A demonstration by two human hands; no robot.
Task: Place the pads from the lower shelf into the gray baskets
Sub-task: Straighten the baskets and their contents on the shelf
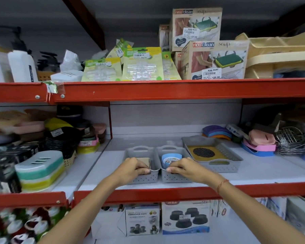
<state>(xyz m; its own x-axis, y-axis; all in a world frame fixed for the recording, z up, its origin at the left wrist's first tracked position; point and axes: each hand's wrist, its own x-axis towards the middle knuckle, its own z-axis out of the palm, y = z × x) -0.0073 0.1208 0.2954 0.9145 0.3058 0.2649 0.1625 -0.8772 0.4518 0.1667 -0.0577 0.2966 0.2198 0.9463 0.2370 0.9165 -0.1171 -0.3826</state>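
Two small gray baskets stand side by side on the middle shelf. My left hand (132, 167) grips the near rim of the left gray basket (141, 178), which holds a brown cardboard pack (144, 160). My right hand (182, 167) grips the near rim of the right gray basket (176, 177), which holds a blue-and-white pad pack (171, 159). On the lower shelf stand a vibration pads box (142, 220) and a second pads box (185, 217) showing black round pads.
A larger gray tray (224, 167) with a yellow mat and black grille sits to the right. Soap cases and dark baskets crowd the left bay (40, 166). Sponges and a wire rack (290, 140) fill the right. A red shelf edge (165, 191) runs under my wrists.
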